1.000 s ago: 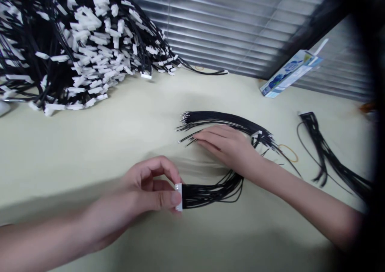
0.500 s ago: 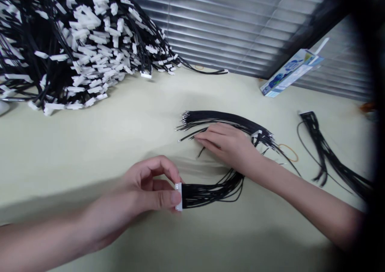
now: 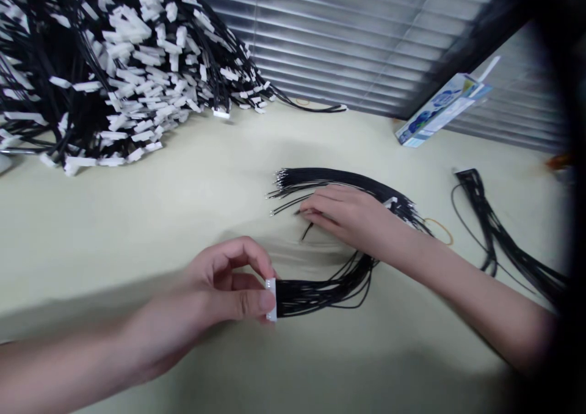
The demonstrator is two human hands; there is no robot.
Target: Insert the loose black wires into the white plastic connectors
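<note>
My left hand pinches a white connector between thumb and fingers, low in the middle of the view. A bundle of thin black wires runs from that connector to the right and curves up under my right hand. My right hand lies palm down on the loose ends of the black wires, its fingers pressed together on one wire end. The wire tips fan out to the left of its fingers.
A big heap of black wire harnesses with white connectors fills the far left of the pale table. A blue and white box leans against the blinds. Another black wire bundle and a rubber band lie at the right.
My right hand's fingers have drawn together on the wire ends and pulled one wire tip out below the fan. The left hand and connector have stayed still.
</note>
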